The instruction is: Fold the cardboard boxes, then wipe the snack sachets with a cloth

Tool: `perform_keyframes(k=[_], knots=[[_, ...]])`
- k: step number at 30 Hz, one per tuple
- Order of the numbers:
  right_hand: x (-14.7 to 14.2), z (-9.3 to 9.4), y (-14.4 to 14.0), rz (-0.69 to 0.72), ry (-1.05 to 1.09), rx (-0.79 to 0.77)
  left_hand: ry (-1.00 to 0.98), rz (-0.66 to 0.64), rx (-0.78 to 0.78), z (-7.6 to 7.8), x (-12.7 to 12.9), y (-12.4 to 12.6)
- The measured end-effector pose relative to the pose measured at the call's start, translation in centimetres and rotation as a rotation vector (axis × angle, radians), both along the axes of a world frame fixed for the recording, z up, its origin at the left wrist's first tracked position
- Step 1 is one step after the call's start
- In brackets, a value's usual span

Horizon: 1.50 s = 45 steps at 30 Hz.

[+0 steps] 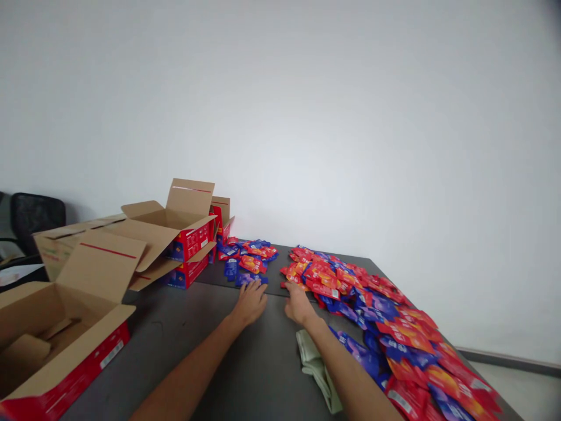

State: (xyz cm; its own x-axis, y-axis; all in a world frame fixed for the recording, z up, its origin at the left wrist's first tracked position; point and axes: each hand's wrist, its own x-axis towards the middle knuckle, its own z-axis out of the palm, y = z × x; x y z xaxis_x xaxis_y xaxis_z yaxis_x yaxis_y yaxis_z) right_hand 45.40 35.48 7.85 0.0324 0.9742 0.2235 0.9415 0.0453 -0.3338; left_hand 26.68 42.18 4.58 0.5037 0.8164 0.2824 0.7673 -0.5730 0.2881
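My left hand (251,302) lies flat on the dark table (210,345), fingers spread, its tips touching a few blue packets (245,279) at the near edge of a small red and blue pile (249,257). My right hand (298,304) rests just right of it, fingers reaching the near left edge of a large heap of red and blue packets (385,327) that runs down the table's right side. Neither hand visibly grips anything.
An open cardboard box with red sides (56,345) stands at near left. Further open boxes (175,234) are stacked at the back left. A pale green cloth (313,362) lies under my right forearm. A black chair (35,219) sits far left by the white wall.
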Motion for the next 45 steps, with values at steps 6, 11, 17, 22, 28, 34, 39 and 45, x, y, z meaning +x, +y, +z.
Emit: perform_keyframes(k=[6, 11, 17, 22, 28, 34, 39, 45], knots=[[2.1, -0.6, -7.8, -0.106, -0.026, -0.012, -0.009, 0.004, -0.100, -0.7, 3.5, -4.8], [2.1, -1.0, -13.0, -0.092, -0.027, -0.044, 0.035, -0.032, -0.098, -0.7, 6.6, -7.8], [1.9, -1.0, -15.5, -0.080, -0.008, -0.071, -0.004, -0.199, -0.108, -2.3, 8.6, -10.3], [1.9, -2.0, -15.7, -0.138, 0.039, -0.004, -0.049, -0.270, -0.104, -2.0, 8.6, -11.1], [1.7, -3.8, -14.4, -0.212, 0.139, 0.039, -0.097, -0.358, -0.179, -0.6, 8.5, -12.2], [2.4, -3.3, -15.3, -0.094, 0.275, 0.101, 0.012, -0.234, -0.184, -0.4, 8.0, -12.9], [4.3, -2.0, -17.8, -0.173, 0.210, 0.266, 0.042, -0.163, -0.033, 0.8, 9.8, -14.3], [10.1, -0.8, -22.0, -0.386, 0.004, 0.437, -0.048, -0.380, 0.000, 3.0, 14.7, -19.2]])
